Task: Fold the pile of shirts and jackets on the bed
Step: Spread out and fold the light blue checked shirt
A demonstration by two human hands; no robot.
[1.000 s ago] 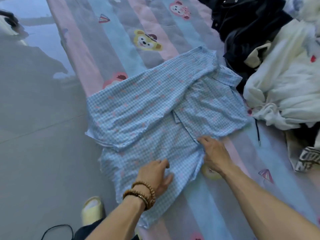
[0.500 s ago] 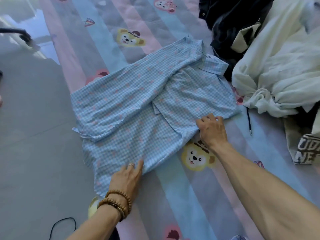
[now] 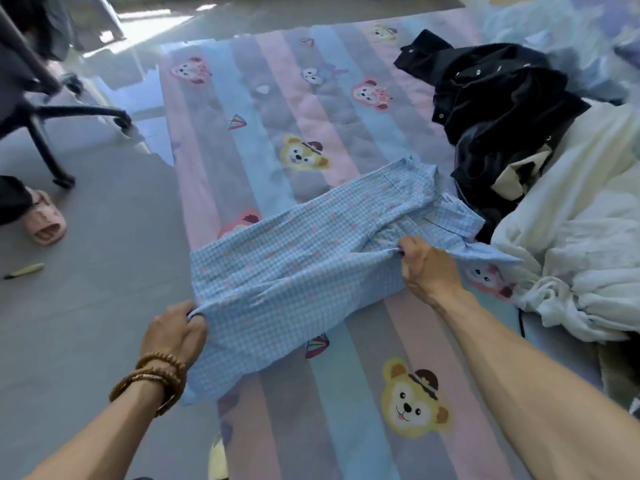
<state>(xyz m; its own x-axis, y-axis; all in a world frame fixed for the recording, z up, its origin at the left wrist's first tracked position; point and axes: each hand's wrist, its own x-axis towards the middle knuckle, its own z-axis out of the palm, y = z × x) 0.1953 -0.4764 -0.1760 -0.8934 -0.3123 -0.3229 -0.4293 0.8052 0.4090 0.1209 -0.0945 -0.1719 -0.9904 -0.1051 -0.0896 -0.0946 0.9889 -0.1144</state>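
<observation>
While both hands grip it, the checked shirt's [image 3: 298, 268] collar label [image 3: 449, 198] stays unreadable.

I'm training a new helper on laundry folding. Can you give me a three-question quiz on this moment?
1. True or false: both hands grip the light blue checked cotton shirt.
2. Which wrist wears brown wooden bead bracelets: A) left B) right?
3. What lies nearest the shirt's collar: the crumpled black snap-button jacket or the pink slipper?

Key: 1 true, left hand and right hand both pinch its edge. 2 A. 3 the jacket.
</observation>
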